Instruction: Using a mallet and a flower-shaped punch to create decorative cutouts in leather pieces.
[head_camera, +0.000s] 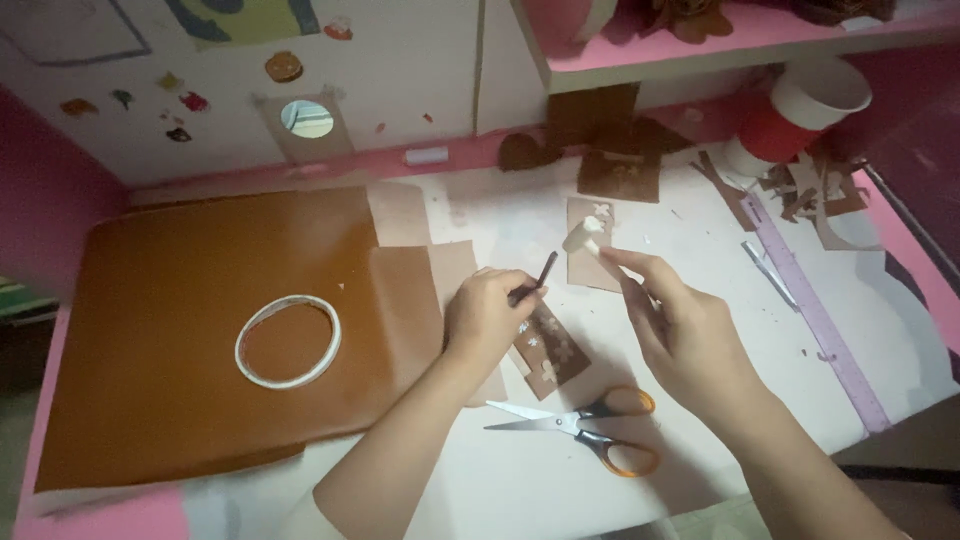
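Two hands up over the desk, each pinching something small.

Your left hand (487, 318) clamps a thin dark stick (541, 276), angled up-right toward the small white piece (583, 236) nipped in your right hand (680, 325) fingertips, just apart. Brown flowered strip (553, 350) lies beneath, orange-handled scissors (590, 425) nearer you, tape ring (288, 341) well left.

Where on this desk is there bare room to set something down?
Bare patches: right of the scissors up to the purple ruler, and the brown sheet around the tape ring. Crowded: paper scraps by the cup.
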